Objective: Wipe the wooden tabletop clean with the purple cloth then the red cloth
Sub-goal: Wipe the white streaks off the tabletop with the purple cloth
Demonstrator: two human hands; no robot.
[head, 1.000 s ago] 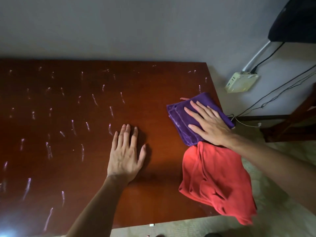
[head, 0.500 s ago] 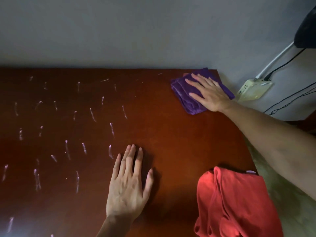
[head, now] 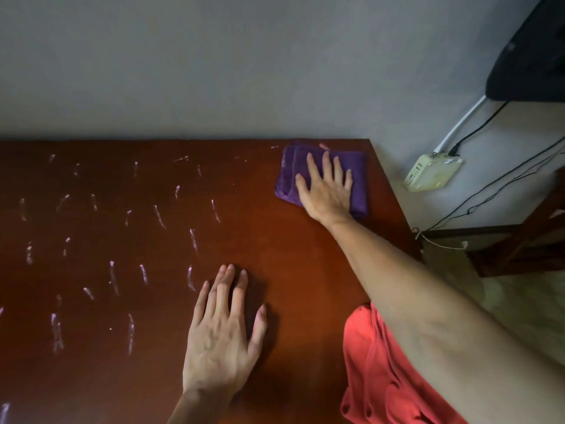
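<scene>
The purple cloth [head: 324, 175] is seen folded at the far right corner of the wooden tabletop [head: 275, 240]. It is pressed down by the right hand [head: 325, 188], whose fingers [head: 327, 165] are laid straight and spread on top of it. The left hand [head: 221, 335] is laid flat on the bare wood, with nothing held. The red cloth [head: 385, 377] is bunched at the near right edge. White streaks [head: 192, 240] are spread over the left part.

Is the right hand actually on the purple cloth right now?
Touching. The head view shows the right hand lying flat on the purple cloth, fingers spread across it, pressing it to the wooden tabletop.
</scene>
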